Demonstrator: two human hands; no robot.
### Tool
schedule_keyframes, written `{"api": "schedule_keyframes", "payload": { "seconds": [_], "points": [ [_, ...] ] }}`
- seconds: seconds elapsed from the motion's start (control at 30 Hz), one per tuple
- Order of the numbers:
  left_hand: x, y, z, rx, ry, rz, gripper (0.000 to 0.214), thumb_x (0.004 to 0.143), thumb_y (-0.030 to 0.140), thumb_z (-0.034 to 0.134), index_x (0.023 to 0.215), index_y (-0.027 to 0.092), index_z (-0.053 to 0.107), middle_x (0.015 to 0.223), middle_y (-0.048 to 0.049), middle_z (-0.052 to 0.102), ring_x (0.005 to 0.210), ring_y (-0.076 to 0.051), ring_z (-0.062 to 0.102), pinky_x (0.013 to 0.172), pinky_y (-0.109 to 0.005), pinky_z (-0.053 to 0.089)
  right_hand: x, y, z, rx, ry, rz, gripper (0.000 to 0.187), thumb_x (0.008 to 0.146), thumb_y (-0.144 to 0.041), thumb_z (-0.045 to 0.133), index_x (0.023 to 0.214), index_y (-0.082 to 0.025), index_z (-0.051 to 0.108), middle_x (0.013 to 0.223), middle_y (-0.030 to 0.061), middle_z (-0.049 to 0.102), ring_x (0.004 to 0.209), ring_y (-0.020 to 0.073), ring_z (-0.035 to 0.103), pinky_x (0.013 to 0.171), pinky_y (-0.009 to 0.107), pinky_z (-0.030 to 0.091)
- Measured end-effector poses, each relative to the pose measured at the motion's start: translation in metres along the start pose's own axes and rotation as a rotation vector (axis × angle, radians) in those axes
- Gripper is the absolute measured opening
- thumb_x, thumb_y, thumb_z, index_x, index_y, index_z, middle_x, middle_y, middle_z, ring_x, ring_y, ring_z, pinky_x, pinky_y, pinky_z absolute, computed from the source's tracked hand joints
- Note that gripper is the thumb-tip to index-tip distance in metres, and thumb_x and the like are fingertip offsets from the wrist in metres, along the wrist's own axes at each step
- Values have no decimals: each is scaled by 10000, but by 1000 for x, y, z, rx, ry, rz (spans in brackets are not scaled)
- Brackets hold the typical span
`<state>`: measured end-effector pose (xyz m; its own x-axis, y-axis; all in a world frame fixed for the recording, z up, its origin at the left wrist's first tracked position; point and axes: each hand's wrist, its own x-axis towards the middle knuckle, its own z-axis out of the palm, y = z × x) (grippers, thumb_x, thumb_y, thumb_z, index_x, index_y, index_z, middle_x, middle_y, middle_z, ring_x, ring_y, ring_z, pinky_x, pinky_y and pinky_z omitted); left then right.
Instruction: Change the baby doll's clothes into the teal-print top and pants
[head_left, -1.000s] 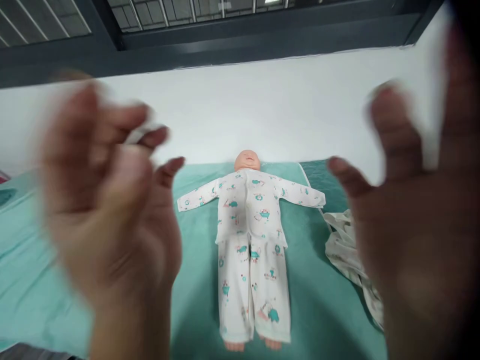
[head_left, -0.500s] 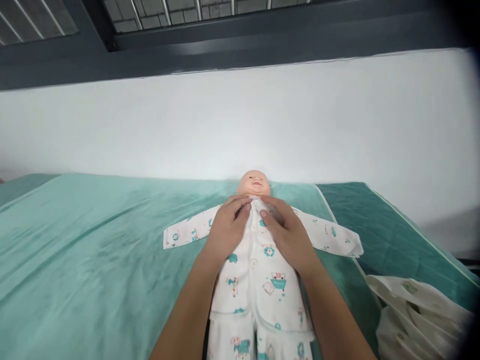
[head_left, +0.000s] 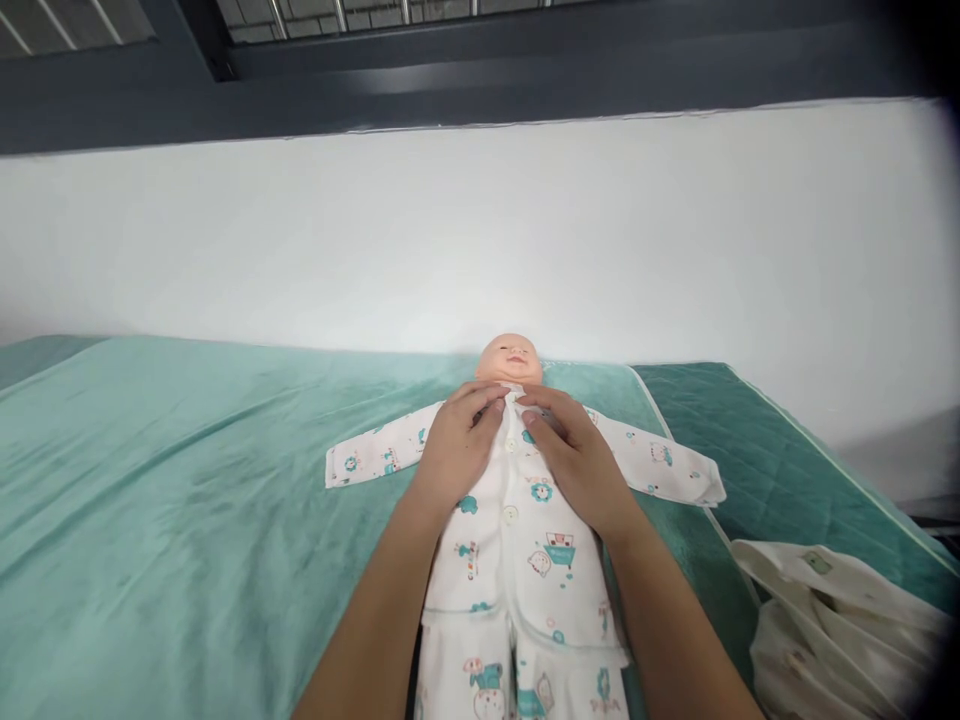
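Note:
A baby doll (head_left: 511, 358) lies on its back on the bed, head toward the wall. It is dressed in a white baby jacket (head_left: 551, 590) with teal animal prints and a row of buttons down the front. My left hand (head_left: 465, 440) and my right hand (head_left: 574, 455) meet at the collar, one on each side of the front opening. Their fingers are bent, with the tips and thumbs on the collar edges; the fabric under them is partly hidden. Both sleeves spread outward. Below the jacket hem come matching printed trousers (head_left: 465, 665).
A light green sheet (head_left: 187, 500) covers the bed, with a darker quilted cover (head_left: 765, 450) to the right. Crumpled off-white printed cloth (head_left: 832, 630) lies at the lower right. Behind the doll rises a white wall (head_left: 375, 240) below a dark window frame (head_left: 525, 80).
Both hands stay at the collar, with only slight finger shifts. The right thumb has moved up a little toward the collar. The whole view has tilted slightly.

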<state>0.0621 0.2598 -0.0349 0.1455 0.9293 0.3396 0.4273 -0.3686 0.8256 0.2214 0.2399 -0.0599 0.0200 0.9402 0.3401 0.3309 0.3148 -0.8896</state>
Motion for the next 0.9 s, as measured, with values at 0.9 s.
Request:
{"api": "schedule_keyframes", "payload": {
  "seconds": [0.9],
  "points": [
    [-1, -1, 0, -10, -30, 39, 348, 964, 203, 446, 1170, 304, 708, 1246, -10, 660, 1215, -174, 595, 1116, -351, 440, -3, -6, 0, -119, -45, -16, 292, 967, -403, 470, 1198, -315, 627, 1357, 12, 595, 1282, 238, 498, 1097, 461, 373]
  ]
}}
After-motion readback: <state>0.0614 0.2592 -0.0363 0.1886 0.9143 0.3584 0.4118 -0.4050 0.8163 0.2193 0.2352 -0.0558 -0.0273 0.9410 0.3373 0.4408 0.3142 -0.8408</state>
